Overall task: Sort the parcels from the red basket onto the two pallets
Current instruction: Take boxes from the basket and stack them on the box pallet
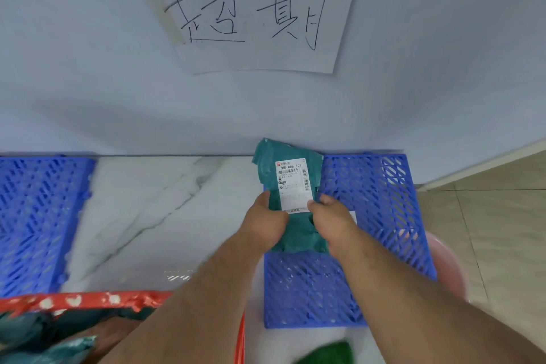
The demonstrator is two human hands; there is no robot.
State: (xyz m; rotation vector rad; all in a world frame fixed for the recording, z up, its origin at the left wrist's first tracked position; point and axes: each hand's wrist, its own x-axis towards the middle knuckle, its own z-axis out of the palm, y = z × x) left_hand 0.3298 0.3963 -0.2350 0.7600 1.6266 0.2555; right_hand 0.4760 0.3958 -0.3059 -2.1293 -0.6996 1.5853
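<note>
Gripping teal plastic mailer parcel label-up, left hand and right hand both pinching | blue slatted plastic pallet beneath hands | probably lower flat, then let go

Both hands grip teal parcel above right pallet

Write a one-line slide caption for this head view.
Both hands, left hand and right hand, hold a teal parcel, label up, over the right blue pallet.

Left pallet cut off at 9 o'clock; red basket blurred, cropped at 7; green object at 6 cropped, unidentifiable; label small print illegible.
</note>
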